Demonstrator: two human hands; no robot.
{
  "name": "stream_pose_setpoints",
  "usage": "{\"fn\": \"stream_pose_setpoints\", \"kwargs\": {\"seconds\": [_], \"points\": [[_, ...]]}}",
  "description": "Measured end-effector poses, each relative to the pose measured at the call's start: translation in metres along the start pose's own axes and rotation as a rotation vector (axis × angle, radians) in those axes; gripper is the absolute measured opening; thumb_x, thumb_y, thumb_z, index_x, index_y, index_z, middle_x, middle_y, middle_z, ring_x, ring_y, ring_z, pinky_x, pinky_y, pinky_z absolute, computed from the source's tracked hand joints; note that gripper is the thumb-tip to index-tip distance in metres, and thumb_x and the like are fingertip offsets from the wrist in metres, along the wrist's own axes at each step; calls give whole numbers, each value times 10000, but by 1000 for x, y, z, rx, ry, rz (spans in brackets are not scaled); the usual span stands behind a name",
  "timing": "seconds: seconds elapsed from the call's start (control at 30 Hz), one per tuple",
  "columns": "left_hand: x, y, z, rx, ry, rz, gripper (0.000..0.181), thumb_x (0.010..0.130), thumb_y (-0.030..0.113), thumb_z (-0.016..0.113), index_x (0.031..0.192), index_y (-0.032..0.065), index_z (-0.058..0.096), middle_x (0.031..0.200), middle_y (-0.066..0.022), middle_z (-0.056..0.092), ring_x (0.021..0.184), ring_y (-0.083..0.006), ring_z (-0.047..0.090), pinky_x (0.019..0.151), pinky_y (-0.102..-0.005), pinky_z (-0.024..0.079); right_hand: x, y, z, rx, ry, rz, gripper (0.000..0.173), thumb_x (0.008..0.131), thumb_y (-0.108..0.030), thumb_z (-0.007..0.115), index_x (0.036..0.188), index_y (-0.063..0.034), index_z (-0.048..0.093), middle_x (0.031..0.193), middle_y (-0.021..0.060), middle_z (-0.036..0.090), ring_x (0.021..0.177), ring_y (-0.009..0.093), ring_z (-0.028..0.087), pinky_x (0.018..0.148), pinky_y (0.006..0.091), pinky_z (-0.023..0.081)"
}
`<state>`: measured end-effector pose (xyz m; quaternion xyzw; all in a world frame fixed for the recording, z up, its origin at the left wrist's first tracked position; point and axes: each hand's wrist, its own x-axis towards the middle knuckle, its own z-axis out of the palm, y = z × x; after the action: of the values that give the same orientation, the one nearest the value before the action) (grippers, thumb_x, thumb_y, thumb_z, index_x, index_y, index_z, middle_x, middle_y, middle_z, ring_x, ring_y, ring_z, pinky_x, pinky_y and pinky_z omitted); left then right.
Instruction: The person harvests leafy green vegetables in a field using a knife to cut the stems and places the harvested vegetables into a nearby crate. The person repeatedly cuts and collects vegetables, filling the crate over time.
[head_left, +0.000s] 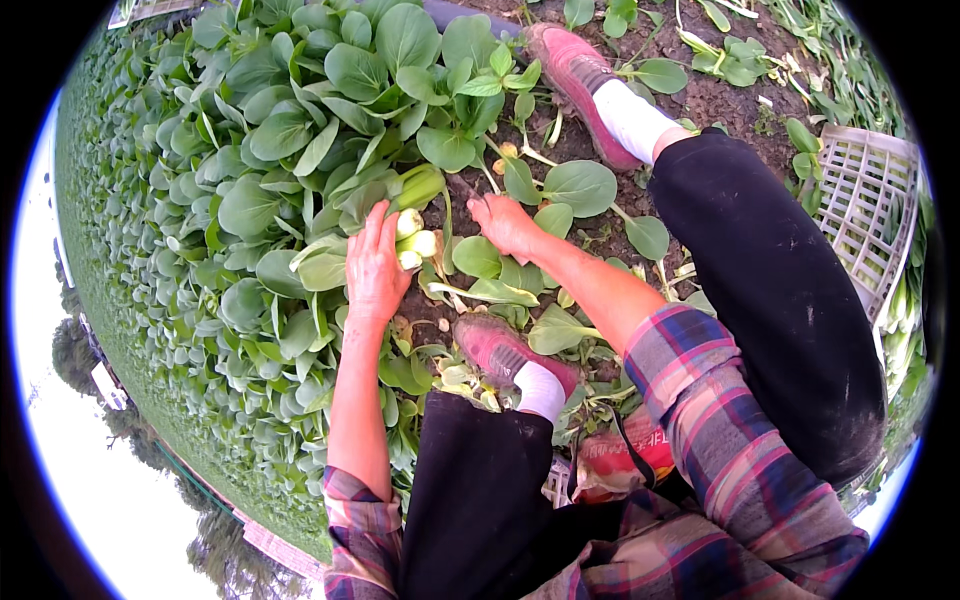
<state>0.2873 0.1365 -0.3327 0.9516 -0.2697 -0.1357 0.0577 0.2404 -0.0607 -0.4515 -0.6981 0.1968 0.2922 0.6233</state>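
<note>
My left hand (379, 259) is closed around several heads of bok choy (416, 241), their pale cut bases facing the right hand. Another green-stalked bok choy (420, 186) is just beyond my fingertips; whether it is held too is unclear. My right hand (504, 223) is curled low over the soil, a short way right of those bases. From its fingers a thin dark blade (463, 189), apparently a knife, points toward the green stalks. Its handle is mostly hidden in the fist.
Dense bok choy plants (247, 202) fill the bed on the left. Loose leaves (577, 187) litter the soil around my shoes (499, 349). A plastic crate (866, 210) stands at the right, beside my bent leg. A red printed bag (626, 454) lies low, behind my feet.
</note>
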Motion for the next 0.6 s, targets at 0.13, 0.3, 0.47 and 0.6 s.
{"fn": "stream_pose_setpoints", "kwargs": {"seconds": [0.13, 0.3, 0.47, 0.6], "points": [[-6, 5, 7, -22, 24, -44, 715, 595, 17, 775, 1265, 25, 526, 1380, -132, 470, 1100, -368, 533, 952, -425, 447, 0, 6, 2, -131, 46, -58, 446, 969, -369, 463, 1014, 58, 583, 957, 310, 637, 904, 464, 620, 842, 476, 495], [-20, 7, 15, -93, 43, -126, 704, 604, 63, 785, 1258, 19, 529, 1377, -151, 468, 1136, -361, 524, 967, -422, 427, -23, 23, -5, -230, -42, -68, 437, 967, -360, 477, 1025, 60, 583, 974, 317, 636, 950, 470, 614, 862, 504, 483], [-23, 9, 17, -135, 51, -154, 717, 592, 61, 794, 1260, 35, 534, 1387, -125, 463, 1105, -373, 527, 963, -432, 442, -47, 30, 4, -160, 44, -32, 452, 967, -382, 492, 1057, 54, 572, 959, 302, 644, 938, 455, 621, 838, 499, 480], [-22, 7, 18, -140, 17, -188, 748, 571, 45, 802, 1268, 43, 531, 1404, -89, 451, 1097, -363, 527, 970, -422, 446, -45, 24, -4, -36, 162, -26, 457, 968, -389, 488, 1013, 59, 567, 930, 299, 639, 907, 456, 619, 808, 505, 469]]}}
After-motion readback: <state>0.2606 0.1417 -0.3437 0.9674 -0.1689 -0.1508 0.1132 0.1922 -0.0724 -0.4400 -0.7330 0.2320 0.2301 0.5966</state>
